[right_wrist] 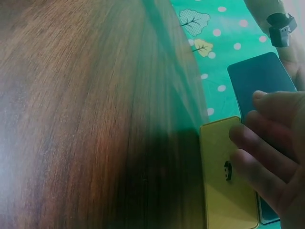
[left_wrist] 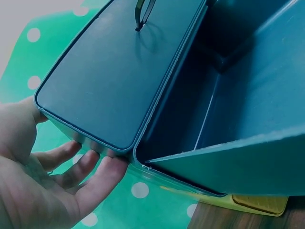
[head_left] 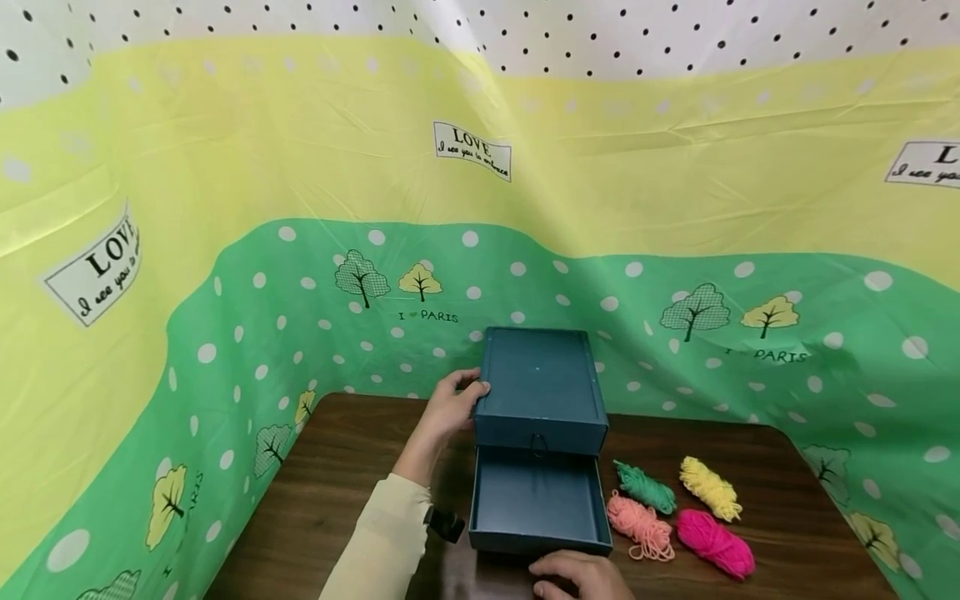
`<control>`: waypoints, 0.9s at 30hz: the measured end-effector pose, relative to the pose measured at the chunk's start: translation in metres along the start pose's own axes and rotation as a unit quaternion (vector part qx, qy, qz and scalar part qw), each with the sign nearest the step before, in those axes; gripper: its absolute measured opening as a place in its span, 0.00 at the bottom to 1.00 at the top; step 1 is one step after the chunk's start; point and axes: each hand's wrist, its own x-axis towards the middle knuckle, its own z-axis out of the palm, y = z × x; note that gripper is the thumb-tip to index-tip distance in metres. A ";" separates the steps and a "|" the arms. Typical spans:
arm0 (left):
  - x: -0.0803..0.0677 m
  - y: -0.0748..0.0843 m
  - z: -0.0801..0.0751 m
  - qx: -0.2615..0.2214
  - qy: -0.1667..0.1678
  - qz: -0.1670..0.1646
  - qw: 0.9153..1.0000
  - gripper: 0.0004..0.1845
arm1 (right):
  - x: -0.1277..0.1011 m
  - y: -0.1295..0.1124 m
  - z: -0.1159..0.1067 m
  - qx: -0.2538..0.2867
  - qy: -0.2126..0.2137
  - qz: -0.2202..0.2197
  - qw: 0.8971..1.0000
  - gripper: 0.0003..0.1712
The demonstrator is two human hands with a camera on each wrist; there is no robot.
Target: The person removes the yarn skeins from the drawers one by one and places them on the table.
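Observation:
A dark blue drawer box (head_left: 540, 367) stands on the table, its blue drawer (head_left: 536, 496) pulled out towards me and bare inside. My left hand (head_left: 453, 404) rests against the box's left side. In the left wrist view, its fingers (left_wrist: 107, 179) lie along the side wall, below a closed drawer front with a dark loop handle (left_wrist: 141, 16). My right hand (head_left: 581, 575) is just in front of the pulled-out drawer, fingers loosely extended. The right wrist view has those fingers overlapping a yellow drawer front (right_wrist: 224, 200) with a small black handle (right_wrist: 228, 171).
Right of the drawer lie yarn bundles: green (head_left: 645, 487), coral (head_left: 639, 527), yellow (head_left: 710, 487) and bright pink (head_left: 715, 543). The brown wooden table (head_left: 810, 517) backs onto a patterned green and yellow curtain (head_left: 615, 325). A black wrist camera (head_left: 446, 526) sits on my left wrist.

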 end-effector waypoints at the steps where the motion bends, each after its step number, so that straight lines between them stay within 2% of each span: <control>1: 0.000 0.000 0.000 0.000 -0.001 0.002 1.000 0.30 | 0.000 -0.001 0.000 -0.003 0.001 0.006 1.000 0.07; 8: -0.002 0.001 0.002 0.008 -0.001 0.001 1.000 0.30 | 0.003 -0.009 -0.002 -0.014 0.022 0.033 0.999 0.05; 14: -0.003 0.002 0.003 0.005 0.003 0.015 1.000 0.30 | 0.012 -0.016 -0.004 -0.023 0.043 0.061 0.997 0.04; 19: -0.004 0.004 0.003 0.003 0.002 0.016 1.000 0.29 | 0.017 -0.017 -0.006 -0.036 0.054 0.061 0.996 0.03; 25: -0.006 0.008 0.003 0.016 0.006 0.007 1.000 0.30 | 0.019 -0.014 -0.008 -0.065 0.107 0.031 0.992 0.04; 27: -0.006 0.007 0.003 0.019 0.006 0.007 1.000 0.30 | 0.021 -0.013 -0.009 -0.070 0.118 0.036 0.990 0.05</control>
